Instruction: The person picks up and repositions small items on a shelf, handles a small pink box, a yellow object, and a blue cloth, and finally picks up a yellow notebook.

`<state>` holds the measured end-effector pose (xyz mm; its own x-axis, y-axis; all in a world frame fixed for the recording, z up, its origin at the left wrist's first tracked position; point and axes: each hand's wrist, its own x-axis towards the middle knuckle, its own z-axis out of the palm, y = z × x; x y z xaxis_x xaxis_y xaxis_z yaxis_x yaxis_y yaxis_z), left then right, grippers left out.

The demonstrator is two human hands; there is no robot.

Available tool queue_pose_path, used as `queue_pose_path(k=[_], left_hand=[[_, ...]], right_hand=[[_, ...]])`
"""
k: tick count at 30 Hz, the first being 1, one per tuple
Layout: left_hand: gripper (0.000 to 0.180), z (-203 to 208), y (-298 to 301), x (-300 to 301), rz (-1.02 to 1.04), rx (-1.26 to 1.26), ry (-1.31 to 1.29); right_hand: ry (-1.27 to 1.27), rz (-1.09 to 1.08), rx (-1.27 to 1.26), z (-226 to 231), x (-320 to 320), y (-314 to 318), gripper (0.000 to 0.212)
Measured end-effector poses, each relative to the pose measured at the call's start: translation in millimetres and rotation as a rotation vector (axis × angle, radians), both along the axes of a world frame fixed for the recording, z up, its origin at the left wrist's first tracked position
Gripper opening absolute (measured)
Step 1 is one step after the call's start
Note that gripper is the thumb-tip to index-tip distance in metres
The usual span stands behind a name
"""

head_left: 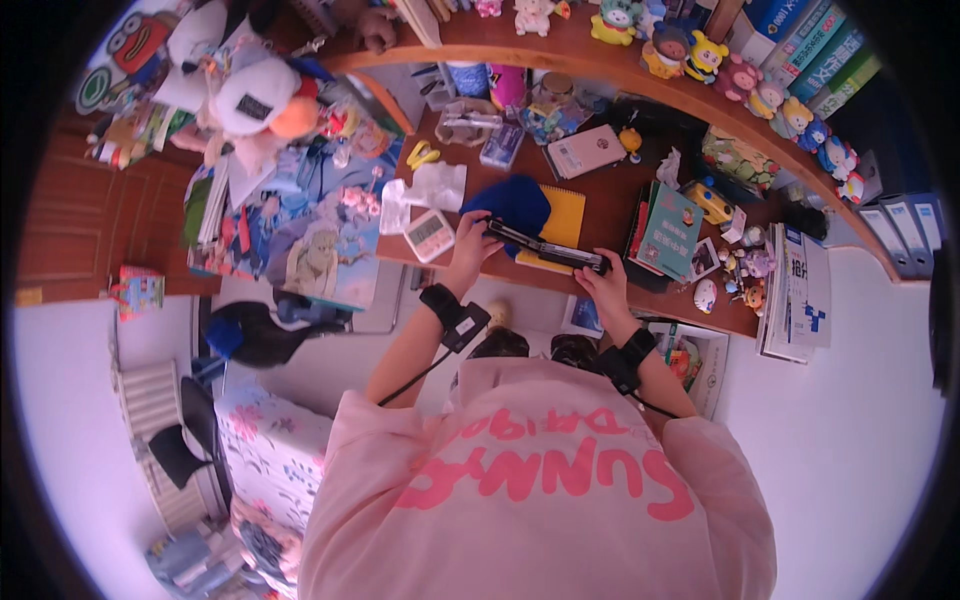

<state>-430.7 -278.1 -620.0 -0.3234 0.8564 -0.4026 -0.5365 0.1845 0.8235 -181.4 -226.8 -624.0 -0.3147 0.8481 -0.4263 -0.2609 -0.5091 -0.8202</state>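
Both of my hands hold a long, flat black object (545, 248) over the front of a wooden desk (600, 205). My left hand (468, 243) grips its left end and my right hand (604, 284) grips its right end. The object lies roughly level, tilted slightly down to the right. Beneath it lie a yellow spiral notebook (563, 212) and a blue cloth item (513, 202). Each wrist wears a black strap with a cable.
A small white digital clock (430, 235) and crumpled white plastic (425, 188) lie left of my hands. Green books (668, 230) and small figurines (745, 268) sit to the right. A shelf with toy figures (700, 55) curves above. Picture books (320, 245) overhang the desk's left end.
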Motion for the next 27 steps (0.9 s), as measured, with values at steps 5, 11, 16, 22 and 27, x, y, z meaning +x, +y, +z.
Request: queue_pose_path(k=[5, 11, 16, 22, 27], left_hand=[[0.024, 1, 27, -41, -0.047, -0.029, 0.095], [0.023, -3, 34, -58, -0.136, 0.008, 0.246], [0.018, -1, 28, -59, -0.338, 0.027, 0.790], [0.019, 97, 60, -10, -0.199, 0.365, 1.467], [0.011, 284, 51, 90, -0.606, 0.623, 1.241]], right_hand=[[-0.051, -0.150, 0.060, -23, -52, 16, 0.040], [-0.226, -0.179, 0.240, -54, -60, 29, 0.044], [-0.718, -0.033, 0.484, -38, -32, 21, 0.056], [-0.041, 0.549, 0.553, 84, 22, 39, 0.036], [-0.074, 0.526, 0.713, 284, 141, 39, 0.033]])
